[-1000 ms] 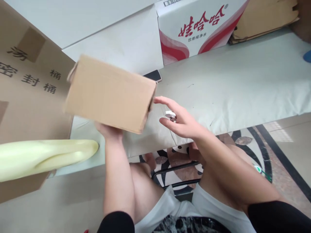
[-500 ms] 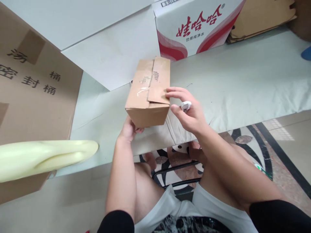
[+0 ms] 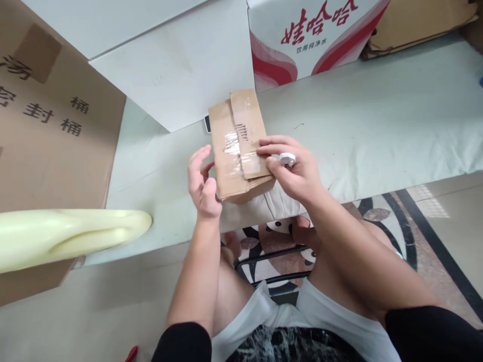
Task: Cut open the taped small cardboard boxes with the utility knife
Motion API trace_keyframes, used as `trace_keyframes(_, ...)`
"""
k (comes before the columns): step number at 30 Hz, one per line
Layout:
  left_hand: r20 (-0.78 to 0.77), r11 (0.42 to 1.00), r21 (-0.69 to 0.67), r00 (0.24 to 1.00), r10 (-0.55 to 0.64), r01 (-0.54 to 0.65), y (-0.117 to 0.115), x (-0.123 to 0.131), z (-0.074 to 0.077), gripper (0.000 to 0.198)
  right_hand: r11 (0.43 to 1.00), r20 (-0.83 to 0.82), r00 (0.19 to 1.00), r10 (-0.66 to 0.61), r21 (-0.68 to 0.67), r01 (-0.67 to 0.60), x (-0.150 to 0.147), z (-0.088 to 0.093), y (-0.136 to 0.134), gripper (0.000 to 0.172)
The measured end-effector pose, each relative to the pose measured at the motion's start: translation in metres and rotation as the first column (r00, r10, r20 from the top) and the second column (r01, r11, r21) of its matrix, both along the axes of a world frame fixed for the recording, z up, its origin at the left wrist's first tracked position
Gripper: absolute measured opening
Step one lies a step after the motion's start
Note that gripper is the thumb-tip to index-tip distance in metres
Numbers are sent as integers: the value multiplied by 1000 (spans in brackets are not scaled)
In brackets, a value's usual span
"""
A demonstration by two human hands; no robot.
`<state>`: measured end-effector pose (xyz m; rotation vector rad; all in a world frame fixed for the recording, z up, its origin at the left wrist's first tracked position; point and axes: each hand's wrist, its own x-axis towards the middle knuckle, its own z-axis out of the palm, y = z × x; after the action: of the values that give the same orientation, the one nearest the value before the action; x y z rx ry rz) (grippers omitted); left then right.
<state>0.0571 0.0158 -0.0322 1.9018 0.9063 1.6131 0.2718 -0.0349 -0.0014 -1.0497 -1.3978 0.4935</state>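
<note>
A small brown cardboard box [image 3: 236, 146] lies flat on the pale table top [image 3: 377, 125], its flaps up and crossed by strips of clear tape. My left hand [image 3: 202, 183] rests against the box's left side with the fingers loosely curled and apart, holding nothing. My right hand [image 3: 292, 168] lies on the box's right flap, fingertips pressing on it, with a small white object [image 3: 287, 159] pinched between thumb and fingers.
A large brown carton with printed characters [image 3: 56, 136] stands at the left. A pale yellow rounded object [image 3: 71, 239] pokes in below it. A white and red carton [image 3: 305, 35] stands at the back, flattened cardboard [image 3: 418, 22] beside it. A dark phone edge [image 3: 207, 123] shows behind the box.
The box came down from the left, was turned flaps-up and set on the table. My left hand moved from under it to its left side. My right hand shifted onto the flap.
</note>
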Motion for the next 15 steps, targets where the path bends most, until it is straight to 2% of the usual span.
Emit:
trace_keyframes(3, -149, 991, 121, 988, -34, 53, -7, 6, 8, 49, 998, 39, 998, 58, -20, -57, -3, -2, -1, 21)
trace_keyframes(6, -267, 991, 130, 964, -3, 39, -13, 12, 11, 51, 998, 52, 998, 46, -44, -43, 0, -2, -2, 22)
trace_keyframes(9, -281, 990, 141, 959, 21, 20, -22, 19, 11, 47, 998, 61, 997, 38, -51, -35, 4, -1, -3, 22)
trace_keyframes(15, -339, 958, 279, 940, 36, 64, -35, 23, 9, 45, 999, 40, 998, -48, 7, 48, 12, 5, -4, 19)
